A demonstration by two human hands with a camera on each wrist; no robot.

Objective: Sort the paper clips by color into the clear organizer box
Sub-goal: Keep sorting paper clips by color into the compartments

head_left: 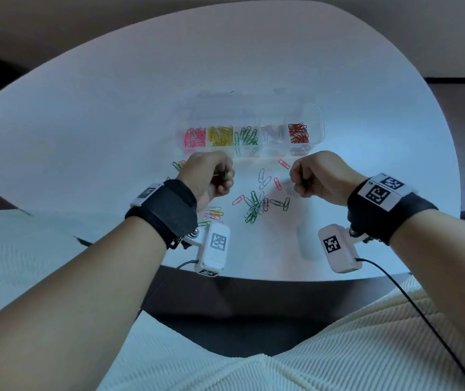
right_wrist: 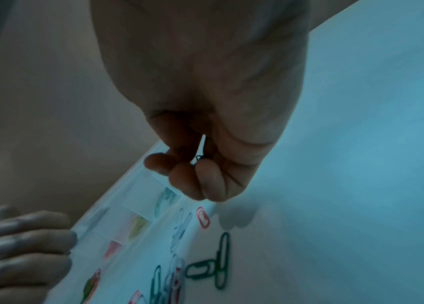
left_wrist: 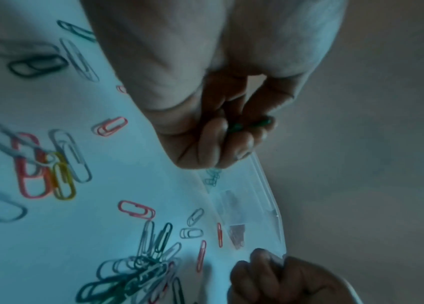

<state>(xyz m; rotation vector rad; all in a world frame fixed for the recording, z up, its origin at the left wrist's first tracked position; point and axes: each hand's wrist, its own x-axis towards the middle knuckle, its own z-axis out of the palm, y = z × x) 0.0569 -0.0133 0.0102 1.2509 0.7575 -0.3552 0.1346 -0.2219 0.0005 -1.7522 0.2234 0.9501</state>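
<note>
The clear organizer box (head_left: 317, 122) stands mid-table with pink, yellow, green, white and red clips in separate compartments. Loose clips of mixed colours (head_left: 254, 206) lie scattered in front of it. My left hand (head_left: 220, 176) hovers just before the box, fingers curled round green clips (left_wrist: 251, 124). My right hand (head_left: 300, 182) is raised to the right of the pile, fingers curled, pinching a dark green clip (right_wrist: 199, 158). In the left wrist view the box (left_wrist: 265, 185) lies just beyond my left fingertips.
A smaller cluster of clips (head_left: 213, 214) lies under my left wrist, and a few more (head_left: 177, 165) lie left of the left hand. The white table (head_left: 113, 122) ends in a curved front edge near my lap. Cables trail from both wrist cameras.
</note>
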